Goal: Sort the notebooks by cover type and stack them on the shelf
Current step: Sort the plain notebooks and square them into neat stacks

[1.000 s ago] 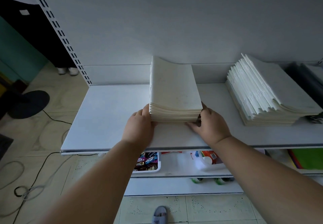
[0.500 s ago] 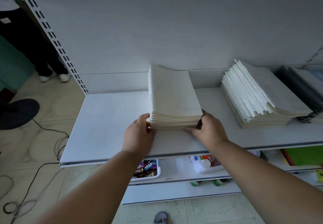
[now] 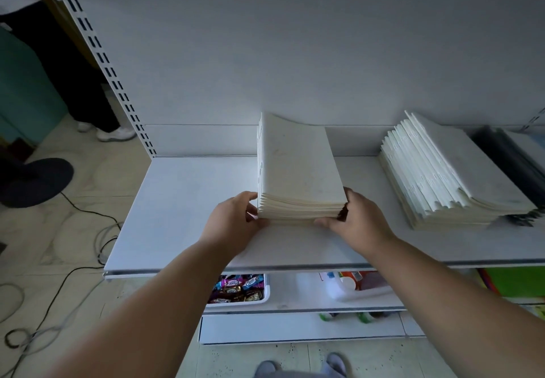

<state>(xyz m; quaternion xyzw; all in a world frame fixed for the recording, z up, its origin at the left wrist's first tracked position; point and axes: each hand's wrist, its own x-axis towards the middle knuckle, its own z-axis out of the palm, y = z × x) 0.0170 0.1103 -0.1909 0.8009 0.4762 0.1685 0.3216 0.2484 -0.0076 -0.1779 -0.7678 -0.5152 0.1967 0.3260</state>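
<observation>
White metal shelf against a plain pale back wall, with a slotted upright rail running up its left edge. The floor is cream tile with black cables looping across it, and a dark round base sits off to the left. Somebody else stands back there too; only dark trousers and white shoes show.

On the shelf, roughly the middle, sits a stack of cream notebooks, edges pretty square. The left hand curls around its near-left corner and the right hand wraps the near-right corner, so both are clamped on that stack, thumbs along the front edge.

Well off to the right there's a second pile of white notebooks, fanned out and slanting, and a dark pile just beside it at the frame edge.

The lower shelf has a white tray of wrapped sweets, a plastic bottle and something green. Grey slippers show at the bottom.
</observation>
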